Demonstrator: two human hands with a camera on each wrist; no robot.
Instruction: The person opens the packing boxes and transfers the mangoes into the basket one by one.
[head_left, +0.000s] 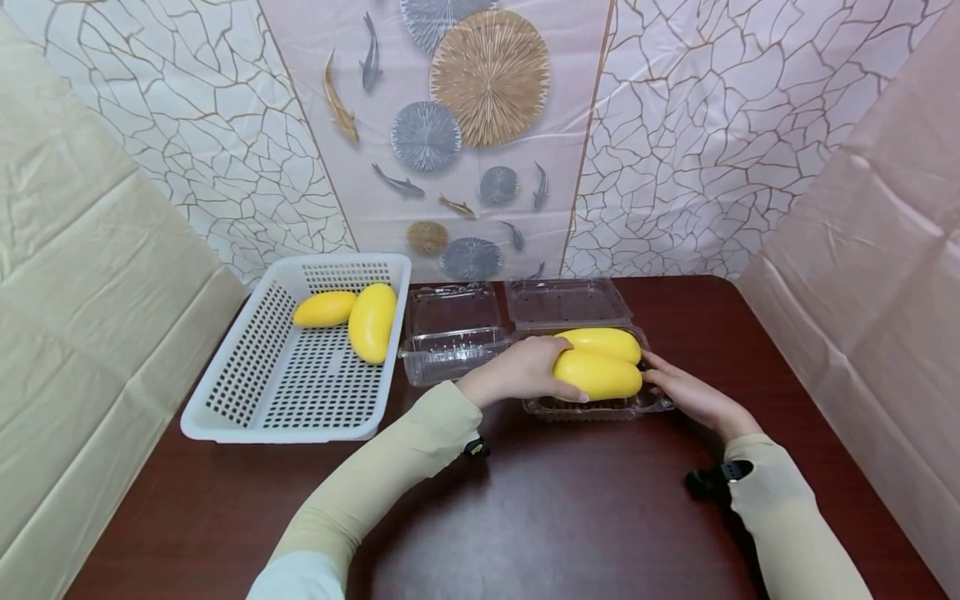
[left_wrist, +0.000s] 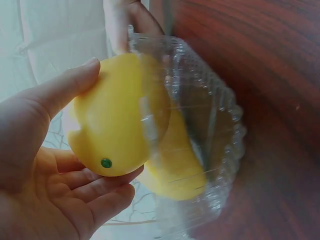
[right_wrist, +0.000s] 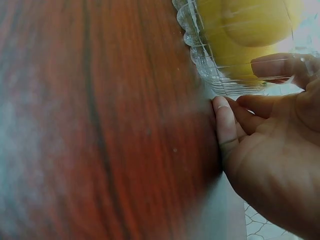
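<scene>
While your head view shows your left hand (head_left: 525, 371) wrapped around the near mango (head_left: 597, 375) beside the second mango (head_left: 600, 342) in the clear clamshell (head_left: 645, 406) on the tabletop (head_left: 540, 508), your right hand (head_left: 686, 392) steadies the tray's end. From the left wrist, thumb and fingers (left_wrist: 95, 187) cup the fruit half inside: you're seating it. From the right wrist, relaxed fingers (right_wrist: 227, 125) touch the rim. I judge next comes release, then closing the lid (head_left: 566, 302)
</scene>
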